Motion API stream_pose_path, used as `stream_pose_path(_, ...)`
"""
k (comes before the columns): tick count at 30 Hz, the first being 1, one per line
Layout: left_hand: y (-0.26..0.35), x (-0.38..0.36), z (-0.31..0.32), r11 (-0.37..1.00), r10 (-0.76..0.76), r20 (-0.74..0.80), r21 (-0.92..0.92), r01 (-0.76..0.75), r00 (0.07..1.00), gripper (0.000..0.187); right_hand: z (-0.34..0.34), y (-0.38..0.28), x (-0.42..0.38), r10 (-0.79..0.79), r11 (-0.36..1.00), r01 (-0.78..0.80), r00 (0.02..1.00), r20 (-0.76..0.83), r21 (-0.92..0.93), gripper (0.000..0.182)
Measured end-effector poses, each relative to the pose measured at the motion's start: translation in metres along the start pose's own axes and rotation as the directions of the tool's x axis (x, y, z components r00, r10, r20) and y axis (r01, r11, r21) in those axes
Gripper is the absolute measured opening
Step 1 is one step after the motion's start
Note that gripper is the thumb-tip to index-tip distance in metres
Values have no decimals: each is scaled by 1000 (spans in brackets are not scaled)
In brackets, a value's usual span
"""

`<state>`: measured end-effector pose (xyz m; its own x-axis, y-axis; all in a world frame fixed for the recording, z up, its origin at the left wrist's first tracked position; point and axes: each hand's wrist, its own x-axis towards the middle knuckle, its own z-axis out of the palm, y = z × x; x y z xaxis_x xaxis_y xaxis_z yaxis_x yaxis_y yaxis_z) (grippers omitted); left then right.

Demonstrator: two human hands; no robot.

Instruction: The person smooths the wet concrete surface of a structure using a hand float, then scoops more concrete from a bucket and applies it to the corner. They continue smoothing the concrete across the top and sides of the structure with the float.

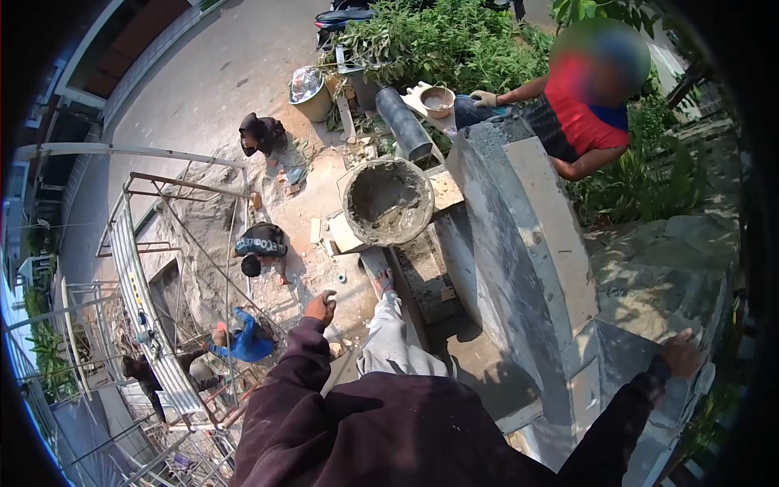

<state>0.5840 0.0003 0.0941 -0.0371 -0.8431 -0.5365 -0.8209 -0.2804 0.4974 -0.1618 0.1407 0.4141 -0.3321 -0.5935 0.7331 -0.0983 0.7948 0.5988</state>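
My left hand [321,308] hangs in the air in front of my left side, its fingers loosely bent and nothing visible in them. Past it, a large round tub of wet grey mortar [388,201] rests on boards. On the far right, my right hand [683,354] lies with fingers spread on the rough edge of a grey cement wall [625,357]. My bare foot [384,282] stands on a narrow ledge below the mortar tub.
A co-worker in a red shirt [572,105] leans at the wall's far end, near a small bucket [438,101]. Several people crouch or work on the ground below, left. Metal scaffolding [154,300] stands there. A dark pipe [403,123] lies beyond the tub. A deep gap [479,357] drops beside the ledge.
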Motion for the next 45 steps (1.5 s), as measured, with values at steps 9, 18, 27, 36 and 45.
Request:
stream_pose_path(9,51,250,-46,977,-128,-197,-196,89,972,44,21,5,-9,32,982,1,984,174,-190,39)
stream_pose_path(18,65,308,-27,978,-132,-166,-185,101,977,45,15,-1,-11,16,990,-29,996,-88,-140,29)
stream_pose_path(27,125,259,-70,576,-94,131,-801,161,987,28,44,18,-17,36,981,-25,998,52,-194,23)
stream_pose_path(36,193,220,-25,847,130,219,-532,6,967,30,38,-3,-17,105,994,-98,971,-216,42,18)
stream_pose_path(45,377,49,-85,835,402,351,-519,-182,846,29,9,-18,-9,226,965,-190,951,-210,181,20)
